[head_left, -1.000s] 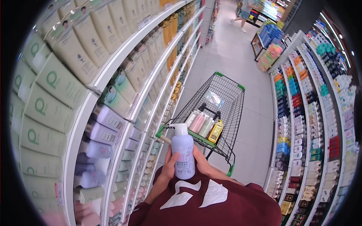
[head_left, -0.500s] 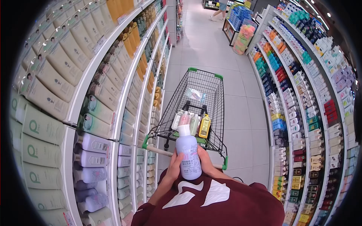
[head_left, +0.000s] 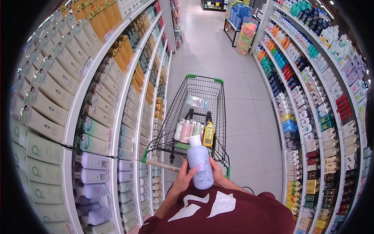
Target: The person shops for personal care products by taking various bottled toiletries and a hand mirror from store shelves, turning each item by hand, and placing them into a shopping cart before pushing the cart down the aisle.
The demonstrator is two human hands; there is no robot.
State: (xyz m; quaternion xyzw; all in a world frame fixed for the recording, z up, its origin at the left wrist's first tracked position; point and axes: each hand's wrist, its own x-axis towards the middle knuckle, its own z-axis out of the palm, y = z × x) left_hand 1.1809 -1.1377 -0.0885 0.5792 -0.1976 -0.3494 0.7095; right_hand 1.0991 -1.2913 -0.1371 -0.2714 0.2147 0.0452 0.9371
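Note:
A lavender bottle [head_left: 201,165] with a white cap is held upright in front of my chest, its printed label facing me. My left hand [head_left: 184,176] wraps round its left side, the thumb on the label. Against the right side rests my right hand [head_left: 216,170], its fingers partly hidden behind the bottle. Just beyond stands a shopping cart [head_left: 221,113] of black wire with green corners. Inside it are a yellow bottle [head_left: 209,134], a pink bottle [head_left: 186,131], other pale bottles and a clear packet [head_left: 196,102].
Shelves of tubes and bottles [head_left: 50,103] line the left side, with lavender bottles [head_left: 93,175] low down. More stocked shelves [head_left: 311,113] curve along the right. Grey tiled floor [head_left: 241,85] runs ahead to a bin of colourful items [head_left: 246,37] and a blue display [head_left: 237,15].
The view has swung, so the cart and shelves sit further left. The bottle is still in both hands, tilted slightly differently. The walking person at the top is out of view.

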